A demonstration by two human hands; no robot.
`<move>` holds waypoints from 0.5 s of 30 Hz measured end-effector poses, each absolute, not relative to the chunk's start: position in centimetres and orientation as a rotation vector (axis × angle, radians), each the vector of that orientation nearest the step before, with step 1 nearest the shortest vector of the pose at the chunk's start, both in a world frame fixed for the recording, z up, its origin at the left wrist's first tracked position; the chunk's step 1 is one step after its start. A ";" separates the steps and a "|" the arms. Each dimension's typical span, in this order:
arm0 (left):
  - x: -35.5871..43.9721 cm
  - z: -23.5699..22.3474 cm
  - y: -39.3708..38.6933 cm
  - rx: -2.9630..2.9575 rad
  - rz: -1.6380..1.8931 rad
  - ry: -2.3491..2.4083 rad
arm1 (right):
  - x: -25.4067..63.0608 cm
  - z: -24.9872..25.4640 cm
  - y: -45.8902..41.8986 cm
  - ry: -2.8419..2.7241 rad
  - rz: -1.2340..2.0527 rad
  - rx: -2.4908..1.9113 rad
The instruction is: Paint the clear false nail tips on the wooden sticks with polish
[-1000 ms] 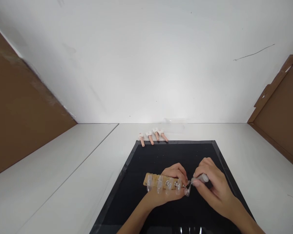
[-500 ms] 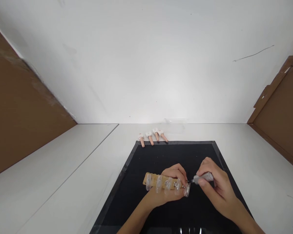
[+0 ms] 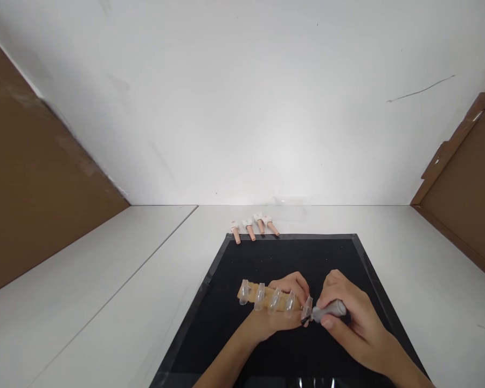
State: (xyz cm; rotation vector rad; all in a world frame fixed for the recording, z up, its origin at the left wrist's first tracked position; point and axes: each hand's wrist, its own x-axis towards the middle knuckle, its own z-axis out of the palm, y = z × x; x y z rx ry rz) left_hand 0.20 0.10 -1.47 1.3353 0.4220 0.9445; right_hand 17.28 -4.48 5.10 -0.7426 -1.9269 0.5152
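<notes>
My left hand (image 3: 281, 318) is closed on a tan, wood-like strip (image 3: 272, 299) that carries several clear false nail tips (image 3: 260, 297) standing in a row. The rightmost clear nail tip (image 3: 307, 308) sits by my left fingertips. Between the thumb and fingers of my right hand (image 3: 350, 307) is a nail polish brush (image 3: 331, 309) with a fat grey handle. Its dark end points left and meets the lower part of that rightmost nail tip. Part of the strip is covered by the nail tips and my left fingers.
Under both hands lies a black mat (image 3: 291, 258) with taped edges on a white table (image 3: 178, 269). Several pinkish sticks with white ends (image 3: 250, 230) lie at its far edge. Shiny objects (image 3: 311, 382) are cut off at the bottom. Brown panels (image 3: 36, 178) flank the white wall.
My right hand has brought the brush down and slightly left, from the top of the rightmost nail tip to its lower part. The strip's nail tips have tilted a little in my left hand.
</notes>
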 end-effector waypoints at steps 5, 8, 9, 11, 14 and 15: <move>0.3 -0.6 -0.4 1.170 0.907 0.396 | 17.4 4.4 -4.4 -1.789 0.490 -0.896; 0.3 -0.2 -0.5 1.121 0.904 0.388 | 17.4 4.4 -4.4 -1.783 0.549 -0.801; 0.3 -0.1 -0.5 1.113 0.902 0.390 | 17.3 4.5 -4.4 -1.809 0.573 -0.762; 0.3 0.0 -0.4 1.096 0.896 0.394 | 17.3 4.7 -4.4 -1.858 0.595 -0.736; 0.3 0.0 -0.4 1.062 0.891 0.376 | 17.4 4.6 -4.4 -1.804 0.564 -0.835; 0.3 -0.1 -0.4 1.050 0.893 0.366 | 17.4 4.5 -4.4 -1.765 0.553 -0.862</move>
